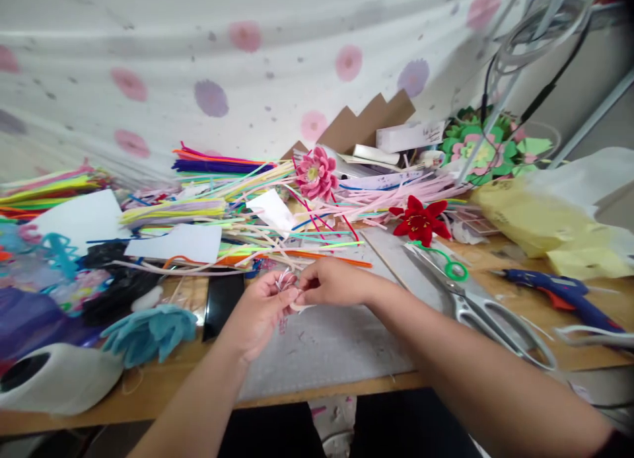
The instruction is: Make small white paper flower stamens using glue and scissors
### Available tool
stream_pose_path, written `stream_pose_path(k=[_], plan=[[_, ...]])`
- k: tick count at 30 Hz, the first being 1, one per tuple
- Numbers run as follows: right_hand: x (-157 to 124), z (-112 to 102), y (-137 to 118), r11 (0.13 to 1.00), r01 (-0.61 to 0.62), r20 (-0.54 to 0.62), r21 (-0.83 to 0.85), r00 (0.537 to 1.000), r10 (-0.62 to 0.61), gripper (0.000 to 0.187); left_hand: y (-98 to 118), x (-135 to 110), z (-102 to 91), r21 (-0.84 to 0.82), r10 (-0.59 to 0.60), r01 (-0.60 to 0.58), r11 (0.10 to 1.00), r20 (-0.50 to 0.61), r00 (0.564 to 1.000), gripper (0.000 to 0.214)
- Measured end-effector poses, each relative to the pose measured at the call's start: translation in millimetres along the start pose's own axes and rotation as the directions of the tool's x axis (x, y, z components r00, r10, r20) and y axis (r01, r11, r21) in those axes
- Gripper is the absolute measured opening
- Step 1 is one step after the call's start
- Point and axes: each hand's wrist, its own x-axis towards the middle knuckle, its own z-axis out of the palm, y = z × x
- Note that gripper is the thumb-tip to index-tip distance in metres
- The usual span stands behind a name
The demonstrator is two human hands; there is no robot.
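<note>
My left hand (260,309) and my right hand (334,283) meet over a grey cutting mat (327,345) at the table's front. Both pinch a small bundle of thin pale pink and white pipe-cleaner pieces (287,283) between their fingertips. A pale strip hangs under my right fingers. Just beyond my hands lies a big heap of coloured pipe cleaners (238,213). A pink flower (316,174) stands in the heap, and a red flower (420,221) lies to the right of it.
Large metal scissors (480,303) and a blue glue gun (559,293) lie on the right. Yellow bags (539,223) sit behind them. A blue fuzzy flower (148,332), a white tape roll (54,379) and white paper sheets (173,243) are on the left.
</note>
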Motion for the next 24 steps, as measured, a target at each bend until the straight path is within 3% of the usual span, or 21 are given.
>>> stream_pose_path(k=[3,7,11,15,19,21,24], plan=[[1,-4,4,1.0,0.002,-0.048,0.025,0.999,-0.001,0.017,8,-7,-18.1,0.01,0.026,-0.025,1.0,-0.11,0.994,0.029],[-4,-10,20,0.997,-0.049,-0.109,-0.062,0.993,0.042,0.016,34,-12,-47.7,0.034,0.118,-0.113,0.993,-0.233,0.965,0.03],[-4,3,31,0.976,-0.029,-0.02,-0.215,0.999,0.025,0.021,52,-16,-62.8,0.133,0.112,-0.083,0.988,-0.236,0.965,0.031],[-1,19,30,0.941,0.004,0.031,-0.339,0.999,0.007,0.021,53,-14,-64.1,0.187,0.114,-0.069,0.98,-0.241,0.964,0.031],[1,14,23,0.915,0.044,0.12,-0.4,0.993,0.004,0.005,48,-12,-68.3,0.174,0.118,-0.079,0.982,-0.23,0.966,0.03],[7,9,19,0.907,0.049,0.144,-0.417,0.989,0.012,0.005,47,-10,-72.6,0.167,0.106,-0.071,0.983,-0.213,0.971,0.029],[28,10,11,0.887,0.017,0.084,-0.462,0.996,0.025,0.015,47,-8,-78.4,0.176,0.099,-0.063,0.982,-0.202,0.974,0.029]])
